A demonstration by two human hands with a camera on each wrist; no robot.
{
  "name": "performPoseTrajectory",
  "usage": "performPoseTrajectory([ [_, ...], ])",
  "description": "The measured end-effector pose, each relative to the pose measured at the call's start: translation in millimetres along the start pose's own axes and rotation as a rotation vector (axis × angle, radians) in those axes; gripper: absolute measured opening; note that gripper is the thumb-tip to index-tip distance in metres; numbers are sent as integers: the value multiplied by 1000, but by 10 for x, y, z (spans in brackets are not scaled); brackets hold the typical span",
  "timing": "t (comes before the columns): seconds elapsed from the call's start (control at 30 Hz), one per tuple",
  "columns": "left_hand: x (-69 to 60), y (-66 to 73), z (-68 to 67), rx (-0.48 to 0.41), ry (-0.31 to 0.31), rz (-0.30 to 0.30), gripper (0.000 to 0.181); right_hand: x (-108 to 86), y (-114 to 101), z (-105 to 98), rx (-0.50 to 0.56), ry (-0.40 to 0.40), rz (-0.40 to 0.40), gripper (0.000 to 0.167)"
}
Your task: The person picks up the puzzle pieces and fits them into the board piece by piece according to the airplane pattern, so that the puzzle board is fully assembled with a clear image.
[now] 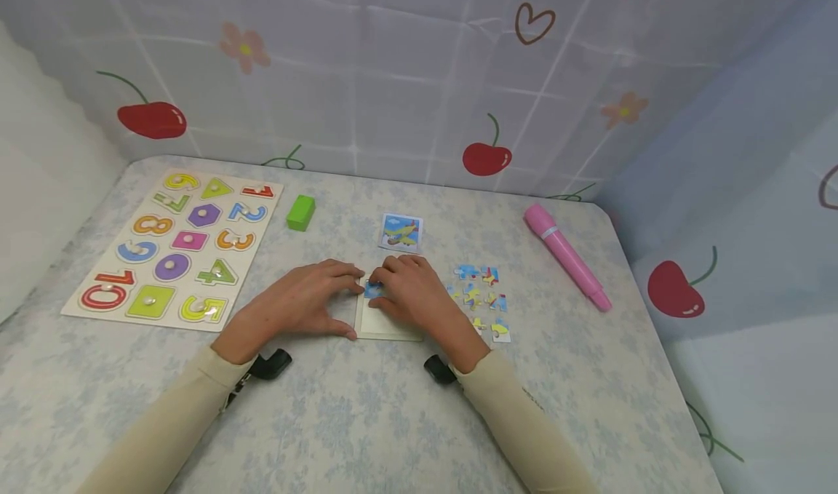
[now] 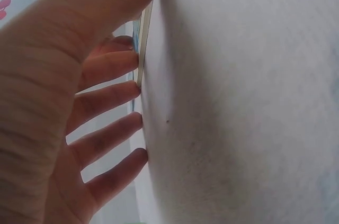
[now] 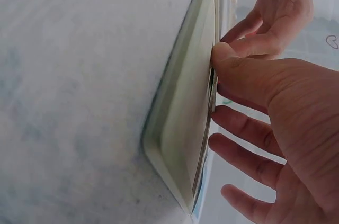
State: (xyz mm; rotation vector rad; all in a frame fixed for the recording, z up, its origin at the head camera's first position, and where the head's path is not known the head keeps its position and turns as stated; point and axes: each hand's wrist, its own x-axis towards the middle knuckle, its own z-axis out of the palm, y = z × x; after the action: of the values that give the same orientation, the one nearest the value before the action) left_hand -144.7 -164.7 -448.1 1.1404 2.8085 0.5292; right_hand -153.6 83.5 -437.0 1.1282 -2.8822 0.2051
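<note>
A shallow cream puzzle tray lies on the table in front of me. My left hand rests along its left edge, fingertips near the upper corner and thumb near the lower one. In the left wrist view its fingers are spread and fairly straight. My right hand is over the tray, holding a blue jigsaw piece between thumb and fingers at the tray's upper left corner; the hand partly hides it. Several loose jigsaw pieces lie right of the tray, some behind my right wrist.
A small picture card of an airplane lies beyond the tray. A green block and a number-and-shape peg board are at the left. A pink microphone-shaped stick lies at the right. A patterned curtain hangs behind the table.
</note>
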Motion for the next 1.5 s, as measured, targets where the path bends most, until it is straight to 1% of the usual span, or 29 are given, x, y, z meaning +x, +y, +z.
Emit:
performPoseTrajectory([
  [0.2,-3,0,0,-10,-1,6,75,-6,-2,4,3,22,0,27],
  [0.4,-12,-2,5,-11,4,15,75,2,5,24,20,13,17,25],
  [0.57,-21,-5,1,-5,-5,13,73,0,26,11,83,-23,29,25],
  [0.67,-23,-9,3,-8,-10,18,72,-15,61,-8,130,-50,19,26],
  [0.77,-18,-3,2,-13,-13,23,72,-38,119,-31,163,-58,5,26],
  [0.83,-13,2,1,-13,-14,23,72,-59,166,-45,174,-56,10,26],
  [1.07,-14,14,-4,-16,-19,5,72,-161,357,-84,178,-63,101,30],
  [1.17,-14,15,-3,-19,-18,6,72,-218,433,-94,184,-61,139,34],
  [1.5,-11,15,-2,-25,-18,2,72,-361,583,-175,276,-55,266,43],
])
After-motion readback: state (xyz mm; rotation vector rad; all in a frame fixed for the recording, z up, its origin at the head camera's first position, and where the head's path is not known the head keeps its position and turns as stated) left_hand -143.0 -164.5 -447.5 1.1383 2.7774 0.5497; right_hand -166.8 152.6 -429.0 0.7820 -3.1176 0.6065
